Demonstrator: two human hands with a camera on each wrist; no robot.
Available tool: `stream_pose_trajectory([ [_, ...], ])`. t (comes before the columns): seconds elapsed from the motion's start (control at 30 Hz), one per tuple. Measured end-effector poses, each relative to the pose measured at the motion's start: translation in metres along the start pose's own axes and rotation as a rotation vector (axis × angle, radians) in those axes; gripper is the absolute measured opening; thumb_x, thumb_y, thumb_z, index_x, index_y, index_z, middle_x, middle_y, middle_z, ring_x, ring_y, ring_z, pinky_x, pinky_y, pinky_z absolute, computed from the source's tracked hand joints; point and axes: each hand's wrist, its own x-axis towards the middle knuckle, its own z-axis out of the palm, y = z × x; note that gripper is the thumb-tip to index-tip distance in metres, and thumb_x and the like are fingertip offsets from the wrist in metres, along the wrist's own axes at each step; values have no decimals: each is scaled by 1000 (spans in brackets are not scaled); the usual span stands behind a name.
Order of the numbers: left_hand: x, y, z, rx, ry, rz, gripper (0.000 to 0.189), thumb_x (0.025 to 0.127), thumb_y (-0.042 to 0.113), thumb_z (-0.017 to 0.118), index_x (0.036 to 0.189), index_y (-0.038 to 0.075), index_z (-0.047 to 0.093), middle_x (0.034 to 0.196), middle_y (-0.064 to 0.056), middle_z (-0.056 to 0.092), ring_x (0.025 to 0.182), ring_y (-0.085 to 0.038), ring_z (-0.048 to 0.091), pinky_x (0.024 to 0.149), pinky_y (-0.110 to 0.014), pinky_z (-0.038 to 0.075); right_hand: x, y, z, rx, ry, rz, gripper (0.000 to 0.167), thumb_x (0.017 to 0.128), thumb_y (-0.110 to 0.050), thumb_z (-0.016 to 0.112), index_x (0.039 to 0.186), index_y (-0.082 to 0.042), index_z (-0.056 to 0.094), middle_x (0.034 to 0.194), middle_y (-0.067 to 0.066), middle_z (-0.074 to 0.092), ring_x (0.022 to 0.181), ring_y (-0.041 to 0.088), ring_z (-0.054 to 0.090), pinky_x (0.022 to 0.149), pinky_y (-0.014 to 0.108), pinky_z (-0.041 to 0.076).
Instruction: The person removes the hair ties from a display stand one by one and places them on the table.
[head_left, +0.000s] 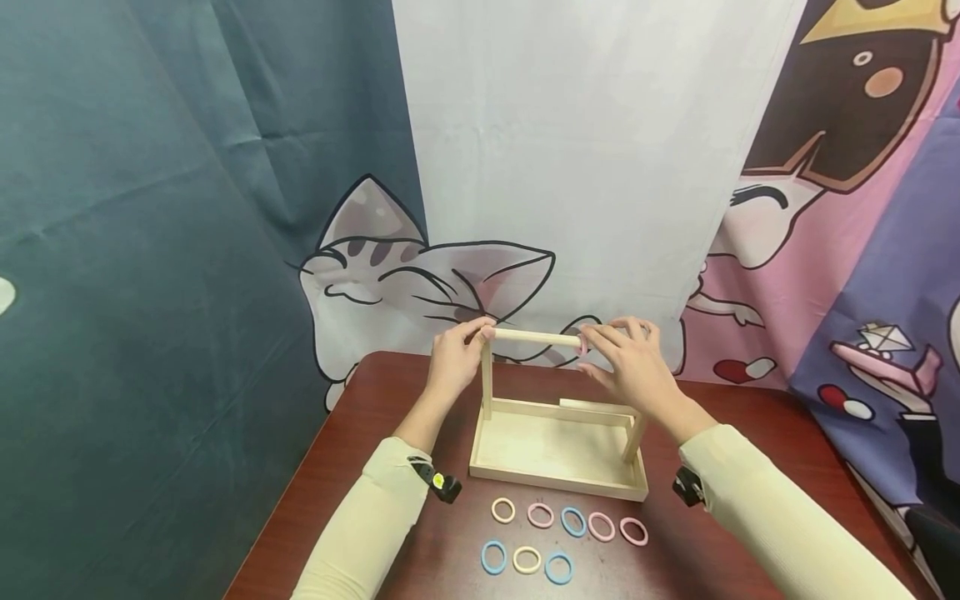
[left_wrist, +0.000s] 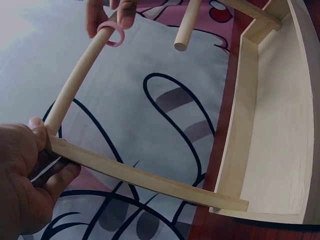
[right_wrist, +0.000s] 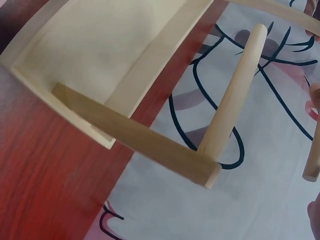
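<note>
A light wooden stand has a tray base [head_left: 517,477], a left upright [head_left: 487,383] and a right upright [right_wrist: 145,142]. A round dowel [head_left: 536,337] reaches rightward from the top of the left upright. My left hand [head_left: 455,358] grips that upright's top corner, where the dowel joins. Around the dowel's free end sits a pink ring [left_wrist: 121,36]. My right hand [head_left: 630,362] holds this ring with its fingertips, thumb apart below. Only parts of the right hand show in the right wrist view, at its edge. A second, lower dowel [right_wrist: 235,90] extends leftward from the right upright.
Several loose rings lie in two rows before the tray, among them a yellow ring [head_left: 503,510], a blue ring [head_left: 494,571] and a pink ring [head_left: 633,545]. The red-brown table [head_left: 375,400] backs onto a printed cloth [head_left: 600,167] with cartoon figures.
</note>
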Motion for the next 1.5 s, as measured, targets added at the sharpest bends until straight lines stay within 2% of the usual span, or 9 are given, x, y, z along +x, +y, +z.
stream_pose_trajectory([
  [0.13, 0, 0, -1, 3, 2, 3, 32, 103, 44, 74, 126, 25, 84, 110, -7, 85, 83, -23, 66, 77, -41, 54, 4, -1, 3, -13, -19, 15, 58, 85, -28, 97, 136, -10, 76, 123, 12, 81, 117, 41, 63, 107, 79, 36],
  [0.4, -1, -1, -1, 3, 4, 27, 32, 103, 45, 73, 125, 25, 84, 107, -7, 85, 80, -22, 65, 75, -40, 54, 8, -2, 7, -57, -25, 44, 52, 85, -29, 97, 130, -10, 78, 115, 11, 82, 116, 41, 63, 108, 81, 37],
  [0.6, -1, -2, -1, -9, -7, 15, 33, 103, 47, 72, 125, 25, 84, 109, -6, 86, 81, -20, 65, 74, -36, 53, 10, -2, 8, -76, -16, 25, 47, 84, -27, 99, 123, -10, 79, 115, 9, 82, 114, 39, 64, 107, 81, 38],
  [0.8, -1, -2, 0, -15, -8, 7, 34, 102, 47, 72, 126, 25, 84, 111, -6, 86, 84, -23, 68, 78, -41, 57, 8, 0, 5, -84, -9, 14, 39, 85, -27, 98, 115, -12, 78, 113, 8, 82, 112, 38, 64, 107, 80, 38],
  [1.07, -1, -1, -1, -23, 3, 21, 37, 103, 47, 71, 126, 21, 84, 109, -7, 86, 86, -24, 70, 81, -47, 61, 0, 6, -3, -102, -3, 36, 47, 84, -28, 97, 123, -9, 79, 115, 12, 82, 110, 40, 65, 106, 79, 39],
  [1.23, -2, -2, -1, -20, -2, 13, 39, 103, 50, 69, 126, 23, 84, 110, -7, 86, 84, -23, 68, 78, -43, 58, -5, 11, -8, -116, 3, 57, 50, 82, -26, 99, 123, -6, 80, 115, 13, 83, 109, 40, 65, 106, 78, 38],
  [1.5, -3, -1, -1, -21, 1, 3, 28, 104, 41, 74, 125, 25, 84, 108, -7, 85, 78, -22, 63, 71, -38, 52, -18, 20, -15, -109, 40, 61, 47, 83, -21, 98, 122, -4, 79, 110, 14, 82, 106, 41, 64, 104, 77, 37],
])
